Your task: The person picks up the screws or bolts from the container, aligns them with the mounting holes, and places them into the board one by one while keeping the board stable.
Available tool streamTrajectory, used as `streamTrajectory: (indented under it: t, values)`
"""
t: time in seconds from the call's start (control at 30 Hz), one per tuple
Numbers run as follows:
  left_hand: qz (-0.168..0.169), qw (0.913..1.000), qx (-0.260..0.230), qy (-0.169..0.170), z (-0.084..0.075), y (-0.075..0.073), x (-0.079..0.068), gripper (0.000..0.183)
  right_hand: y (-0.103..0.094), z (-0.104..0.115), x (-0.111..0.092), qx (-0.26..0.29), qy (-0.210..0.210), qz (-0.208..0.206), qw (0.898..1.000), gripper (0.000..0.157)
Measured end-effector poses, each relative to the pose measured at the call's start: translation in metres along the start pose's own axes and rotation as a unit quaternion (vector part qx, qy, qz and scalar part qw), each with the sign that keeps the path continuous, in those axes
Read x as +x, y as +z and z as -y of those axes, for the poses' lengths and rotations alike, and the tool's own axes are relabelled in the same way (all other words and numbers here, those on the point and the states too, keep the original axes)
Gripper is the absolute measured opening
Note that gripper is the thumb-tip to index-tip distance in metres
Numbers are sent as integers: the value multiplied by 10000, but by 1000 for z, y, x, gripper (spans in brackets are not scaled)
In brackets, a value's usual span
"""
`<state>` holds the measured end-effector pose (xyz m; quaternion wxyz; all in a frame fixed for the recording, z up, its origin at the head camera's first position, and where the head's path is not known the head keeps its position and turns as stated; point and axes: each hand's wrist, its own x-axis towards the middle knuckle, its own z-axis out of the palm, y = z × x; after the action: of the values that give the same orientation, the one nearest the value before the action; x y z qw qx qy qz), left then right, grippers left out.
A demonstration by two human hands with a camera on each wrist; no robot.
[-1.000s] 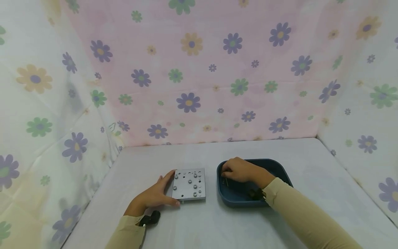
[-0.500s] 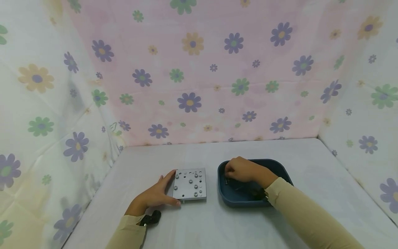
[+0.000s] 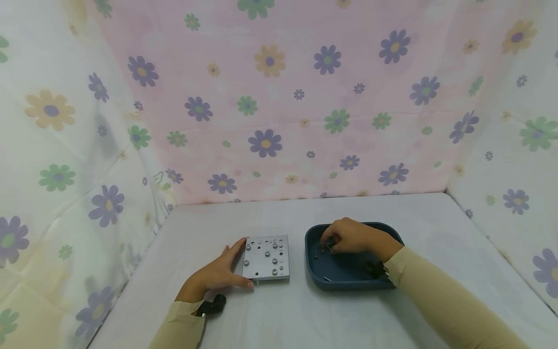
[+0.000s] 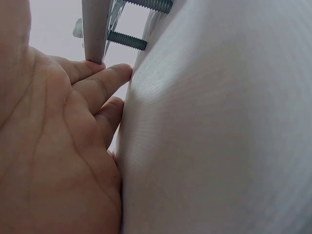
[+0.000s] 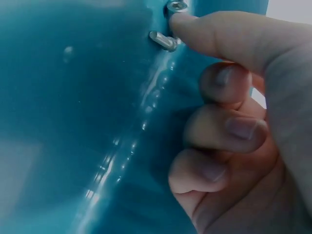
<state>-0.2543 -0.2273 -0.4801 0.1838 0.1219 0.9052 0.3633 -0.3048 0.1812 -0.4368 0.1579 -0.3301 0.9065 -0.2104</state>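
Observation:
A square silvery metal plate [image 3: 259, 266] with holes and several socket-head bolts [image 3: 268, 254] stands on the table. My left hand [image 3: 220, 271] grips its left side, thumb at the near corner and index finger at the far one. In the left wrist view, threaded bolt ends [image 4: 127, 40] stick out beneath the plate and fingers touch its edge. Inside a dark blue tray [image 3: 308, 261], my right hand [image 3: 355, 236] has curled fingers and pinches a small socket-head bolt [image 5: 177, 7] at the thumb tip. Another short bolt [image 5: 163, 41] lies just beside the thumb.
A loose bolt [image 3: 316, 253] lies in the tray's left part, and a small shiny piece [image 3: 327, 278] near its front wall. White cloth covers the table [image 3: 279, 315]. Flower-patterned curtains [image 3: 266, 121] enclose the back and sides.
My right hand has shifted rightward inside the tray and lifted slightly, uncovering loose bolts at the tray's left. My left hand and the plate have stayed in place.

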Motion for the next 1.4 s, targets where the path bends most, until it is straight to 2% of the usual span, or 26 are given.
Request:
streamTrajectory:
  t: [0.13,0.47,0.9,1.03,1.17,1.4]
  values:
    - [-20,10000,-18,13,1,0,0,135,4,2,5,-243,-101,37,9996,32]
    - [11,9999,-89,71,2,1,1,135,8,11,11,-940,124,21,9955,20]
    - [-41,10000,-9,16,3,2,0,136,6,13,8,-1011,-113,-126,9947,9]
    - [-58,10000,-10,-2,2,2,-1,135,6,13,7,-751,-243,-312,9964,8]
    - [-81,10000,-40,-16,1,2,-1,135,3,18,5,-207,-361,-513,9978,11]
    - [-95,9999,-31,-45,2,3,0,135,-6,28,3,613,-441,-769,9942,15]
